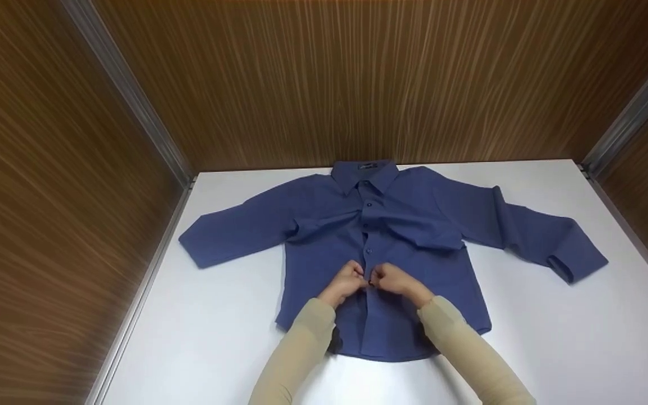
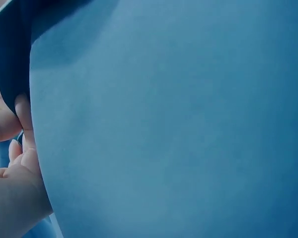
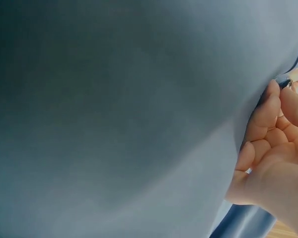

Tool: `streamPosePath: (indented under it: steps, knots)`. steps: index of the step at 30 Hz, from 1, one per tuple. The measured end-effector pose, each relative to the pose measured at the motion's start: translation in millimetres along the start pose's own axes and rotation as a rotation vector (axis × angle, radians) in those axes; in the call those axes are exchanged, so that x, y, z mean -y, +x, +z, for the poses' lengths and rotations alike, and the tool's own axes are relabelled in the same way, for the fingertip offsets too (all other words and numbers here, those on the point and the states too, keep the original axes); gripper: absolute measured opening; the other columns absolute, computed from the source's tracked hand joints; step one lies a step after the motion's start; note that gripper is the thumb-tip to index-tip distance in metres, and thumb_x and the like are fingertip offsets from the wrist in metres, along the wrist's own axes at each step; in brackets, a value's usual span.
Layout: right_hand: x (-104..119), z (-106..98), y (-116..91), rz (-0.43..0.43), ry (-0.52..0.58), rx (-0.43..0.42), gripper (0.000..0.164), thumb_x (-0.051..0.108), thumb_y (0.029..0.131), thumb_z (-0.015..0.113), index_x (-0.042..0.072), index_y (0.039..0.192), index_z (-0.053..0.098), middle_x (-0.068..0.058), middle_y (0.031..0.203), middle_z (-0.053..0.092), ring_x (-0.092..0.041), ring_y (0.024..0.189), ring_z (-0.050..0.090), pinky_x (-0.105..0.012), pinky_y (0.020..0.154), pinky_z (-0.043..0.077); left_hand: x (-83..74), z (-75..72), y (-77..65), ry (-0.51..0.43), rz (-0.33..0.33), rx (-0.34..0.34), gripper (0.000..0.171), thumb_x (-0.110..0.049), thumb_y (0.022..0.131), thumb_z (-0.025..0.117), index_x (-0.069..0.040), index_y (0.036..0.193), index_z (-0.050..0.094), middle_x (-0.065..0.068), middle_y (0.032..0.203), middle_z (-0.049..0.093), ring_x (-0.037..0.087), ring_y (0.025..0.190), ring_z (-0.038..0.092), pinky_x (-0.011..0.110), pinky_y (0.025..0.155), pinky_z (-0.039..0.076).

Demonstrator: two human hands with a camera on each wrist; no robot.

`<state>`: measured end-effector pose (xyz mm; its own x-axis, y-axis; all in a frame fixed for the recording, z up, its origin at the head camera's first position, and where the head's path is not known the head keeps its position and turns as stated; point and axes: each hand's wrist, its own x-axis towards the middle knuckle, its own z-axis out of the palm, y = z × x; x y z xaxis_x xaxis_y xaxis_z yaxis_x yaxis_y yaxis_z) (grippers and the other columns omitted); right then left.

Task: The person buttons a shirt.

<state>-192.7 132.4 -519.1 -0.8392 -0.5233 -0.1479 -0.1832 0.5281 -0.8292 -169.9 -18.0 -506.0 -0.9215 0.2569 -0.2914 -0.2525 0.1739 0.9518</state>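
A blue long-sleeved button-up shirt (image 1: 324,219) lies front up, its collar toward the back wall and its sleeves spread to both sides. At the front opening, below mid-chest, my left hand (image 1: 349,280) pinches the shirt's edge. Facing it from the other side, my right hand (image 1: 392,278) pinches the placket, with a small dark button (image 1: 370,283) between the two hands' fingertips. In the right wrist view, thumb and curled fingers (image 3: 267,111) hold a dark bit of the front edge. Cloth fills most of the left wrist view, hiding part of the left hand (image 2: 25,166).
The shirt lies on a white table (image 1: 217,337). Wood-grain panels stand behind it (image 1: 358,84) and at both sides, with metal rails (image 1: 133,90) at the corners. The right sleeve (image 1: 532,230) has a fold across it and a turned cuff.
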Motion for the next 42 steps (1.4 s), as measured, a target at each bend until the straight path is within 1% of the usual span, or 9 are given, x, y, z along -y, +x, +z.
streamPosePath:
  steps: [6, 16, 19, 23, 27, 30, 33, 36, 42]
  knots:
    - [-0.5, -2.3, -2.8, 0.037, 0.007, 0.003, 0.006, -0.002, 0.079, 0.048, -0.004, 0.085, 0.049, -0.001, 0.067, 0.046, -0.013, 0.058, 0.041, -0.026, 0.056, 0.034, 20.5, 4.3, 19.9, 0.047, 0.01, -0.025, 0.021, 0.014, 0.074, 0.048, -0.004, 0.078, 0.039, 0.002, 0.06, 0.041, 0.014, 0.055, 0.042, 0.027, 0.057, 0.039]
    - [0.8, -7.2, -1.8, 0.054, 0.089, 0.091, 0.034, 0.015, 0.076, 0.063, -0.005, 0.096, 0.043, -0.003, 0.072, 0.045, -0.013, 0.062, 0.042, -0.025, 0.058, 0.035, 80.0, 3.8, 73.5, 0.036, 0.024, -0.021, 0.017, 0.009, 0.082, 0.039, -0.005, 0.088, 0.047, 0.008, 0.079, 0.055, 0.018, 0.069, 0.055, 0.029, 0.064, 0.044]
    - [-1.8, -6.4, -1.6, 0.046, 0.091, 0.093, 0.025, 0.004, 0.076, 0.055, -0.006, 0.096, 0.044, -0.003, 0.071, 0.044, -0.013, 0.062, 0.041, -0.025, 0.059, 0.034, 73.5, 2.0, 63.0, 0.065, 0.035, 0.038, 0.016, 0.01, 0.08, 0.042, -0.004, 0.088, 0.046, 0.008, 0.076, 0.055, 0.017, 0.069, 0.055, 0.026, 0.065, 0.045]
    - [-4.0, -4.8, -1.5, 0.038, 0.125, 0.113, 0.024, -0.004, 0.077, 0.044, -0.008, 0.1, 0.043, -0.003, 0.071, 0.042, -0.014, 0.06, 0.038, -0.026, 0.058, 0.031, 24.7, -0.4, 10.6, 0.43, 0.019, 0.131, 0.014, 0.002, 0.078, 0.056, -0.002, 0.087, 0.046, 0.007, 0.077, 0.049, 0.019, 0.069, 0.049, 0.03, 0.065, 0.04]
    - [-4.4, -3.2, -4.0, 0.083, 0.141, 0.117, 0.022, -0.003, 0.079, 0.043, -0.008, 0.1, 0.043, -0.003, 0.071, 0.041, -0.015, 0.061, 0.036, -0.027, 0.059, 0.03, 12.3, 5.6, -23.2, 0.896, 0.08, 0.253, 0.029, -0.017, 0.07, 0.073, -0.009, 0.087, 0.05, 0.0, 0.082, 0.043, 0.016, 0.075, 0.043, 0.035, 0.068, 0.035]
    - [-2.9, -3.1, -4.7, 0.106, 0.134, 0.117, 0.016, 0.001, 0.082, 0.048, -0.006, 0.097, 0.045, -0.002, 0.07, 0.043, -0.015, 0.062, 0.039, -0.027, 0.06, 0.032, 8.4, 10.3, -36.8, 1.077, 0.081, 0.379, 0.034, -0.025, 0.069, 0.075, -0.014, 0.09, 0.052, -0.001, 0.088, 0.039, 0.016, 0.083, 0.04, 0.036, 0.072, 0.035]
    - [-1.9, -2.6, -6.5, 0.085, 0.121, 0.143, 0.014, 0.01, 0.084, 0.054, -0.001, 0.09, 0.049, 0.0, 0.07, 0.046, -0.014, 0.063, 0.042, -0.026, 0.06, 0.034, 6.2, 5.2, -41.4, 1.027, 0.066, 0.524, 0.027, -0.022, 0.075, 0.07, -0.011, 0.094, 0.053, -0.001, 0.088, 0.039, 0.015, 0.082, 0.04, 0.029, 0.072, 0.037]
    - [1.5, -6.2, -13.0, 0.076, 0.134, 0.193, 0.017, 0.018, 0.085, 0.056, 0.002, 0.085, 0.051, 0.001, 0.071, 0.047, -0.013, 0.065, 0.043, -0.026, 0.06, 0.035, 6.6, -10.0, -43.8, 0.823, 0.006, 0.594, 0.016, -0.016, 0.082, 0.061, -0.006, 0.092, 0.052, -0.001, 0.082, 0.044, 0.011, 0.074, 0.042, 0.022, 0.066, 0.036]
    - [-8.5, -35.0, -38.8, 0.154, 0.111, 0.178, 0.019, 0.018, 0.086, 0.055, -0.001, 0.085, 0.053, 0.0, 0.071, 0.05, -0.012, 0.065, 0.047, -0.026, 0.06, 0.038, 2.9, -64.8, -63.0, 0.48, -0.094, 0.406, 0.016, -0.012, 0.086, 0.056, 0.003, 0.093, 0.053, 0.01, 0.087, 0.056, 0.024, 0.079, 0.056, 0.032, 0.072, 0.043]
